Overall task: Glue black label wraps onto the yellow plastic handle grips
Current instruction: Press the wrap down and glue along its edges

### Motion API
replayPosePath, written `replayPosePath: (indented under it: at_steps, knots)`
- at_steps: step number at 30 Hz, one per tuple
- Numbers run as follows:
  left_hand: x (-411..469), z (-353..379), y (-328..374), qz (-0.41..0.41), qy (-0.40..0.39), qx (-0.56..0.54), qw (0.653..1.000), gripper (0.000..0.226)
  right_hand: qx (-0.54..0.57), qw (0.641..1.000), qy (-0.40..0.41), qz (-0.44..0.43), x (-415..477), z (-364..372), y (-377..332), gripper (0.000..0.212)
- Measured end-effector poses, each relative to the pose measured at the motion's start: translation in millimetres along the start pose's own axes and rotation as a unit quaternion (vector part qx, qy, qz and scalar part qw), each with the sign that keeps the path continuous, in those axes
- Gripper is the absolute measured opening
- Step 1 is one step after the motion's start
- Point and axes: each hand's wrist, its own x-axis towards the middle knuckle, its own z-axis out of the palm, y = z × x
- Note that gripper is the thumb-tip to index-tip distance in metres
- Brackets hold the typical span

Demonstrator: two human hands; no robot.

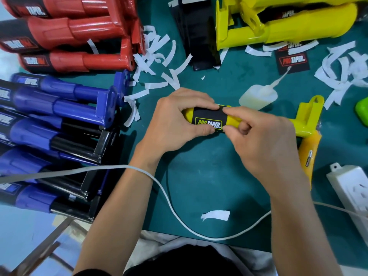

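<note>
Yellow handle grip sits mid-frame over the green table, lying flat, its bracket end pointing to 3 o'clock. Black label wrap is already around the grip, logo facing up; looks seated but the seam is being pressed, so I judge this piece as nearly done, glue still setting.

Left hand is curled closed around the grip's 9 o'clock end, thumb on the label's lower edge. Right hand is pinched on the label's 3 o'clock edge, fingertip and thumb pressing the wrap down; other fingers are folded under.

Outward: glue bottle lies at 1 o'clock, just beside the grip, nozzle aimed up-right at a loose label. More yellow grips are piled at 1 o'clock, at least one already labelled; how many are left, can't tell. Stack of black wraps at 12. Red grips at 10 and blue grips at 9, labelled. White backing strips are scattered at 11 and 2. White cable runs across at 6, power strip at 4.
</note>
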Motion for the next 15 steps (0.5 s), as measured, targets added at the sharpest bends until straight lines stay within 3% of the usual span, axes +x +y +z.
replayPosePath:
  at_steps: [8,12,15]
  knots:
    - [0.6,2.3,-2.0,-0.013,0.012,-0.022,1.0,0.052,0.024,1.0,0.001,0.007,2.5,0.3,5.8,0.029]
    - [-1.5,-1.9,-3.2,-0.012,0.043,0.003,0.999,0.071,0.003,1.0,0.015,-0.004,-3.8,2.6,3.4,0.028]
    - [-1.2,-9.8,-5.9,-0.015,0.046,-0.009,0.999,0.062,-0.012,1.0,0.013,-0.011,-5.7,2.7,1.3,0.027]
